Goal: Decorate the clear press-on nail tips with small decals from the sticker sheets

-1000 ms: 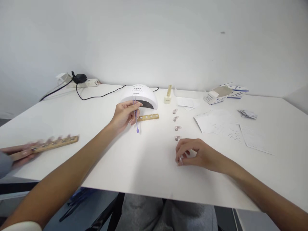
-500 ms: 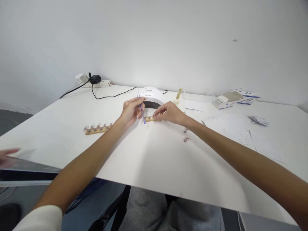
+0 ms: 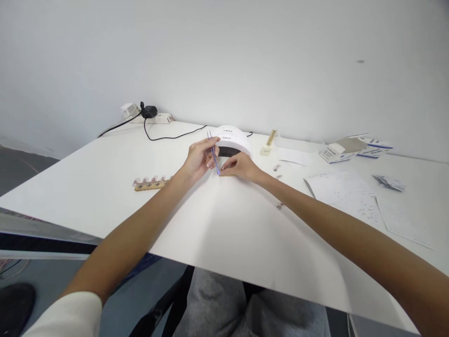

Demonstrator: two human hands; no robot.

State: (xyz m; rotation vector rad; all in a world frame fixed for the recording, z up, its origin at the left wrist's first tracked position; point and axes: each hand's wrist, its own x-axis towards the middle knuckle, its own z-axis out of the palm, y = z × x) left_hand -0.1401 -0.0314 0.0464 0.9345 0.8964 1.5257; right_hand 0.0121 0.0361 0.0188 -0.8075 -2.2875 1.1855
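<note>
Your left hand (image 3: 199, 159) is closed in a pinch around purple tweezers (image 3: 213, 153), prongs up, lower end slanting toward your right hand (image 3: 240, 166). Right fingers are bunched nearly together, low at the table; can't tell what, if anything, they grip, or whether they touch the tweezers. Both your hands are just in front of the white lamp (image 3: 235, 136), partly covering its dark opening. Left of them, a wooden strip (image 3: 149, 186) carries a row of clear nail tips (image 3: 155, 179); your left forearm hides its right end. 3 loose pieces (image 3: 279, 206) sit near your right forearm. Bottle (image 3: 266, 150) with gold cap is right of the lamp. Farther right: open box (image 3: 339, 150), papers (image 3: 340, 189), small packets (image 3: 388, 183).
</note>
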